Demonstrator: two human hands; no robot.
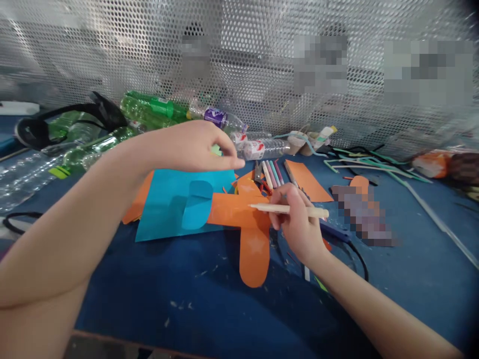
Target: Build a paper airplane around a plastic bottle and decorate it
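Observation:
My right hand grips a cream-coloured marker. The marker lies nearly level, its tip pointing left over an orange paper cutout shaped like an airplane. Faint star outlines show on the cutout's wings, and a folded blue paper piece adjoins its left end. Under that piece lies a sheet of blue paper. My left hand hangs above the sheet's upper edge, wrist bent, thumb and fingers apart. I see nothing held in it; a pale green spot shows by its fingers.
Plastic bottles and a black headset lie at the back left. Behind the cutout are several markers and an orange sheet. A blue glue gun with a cable sits right. A perforated metal screen bounds the table's back.

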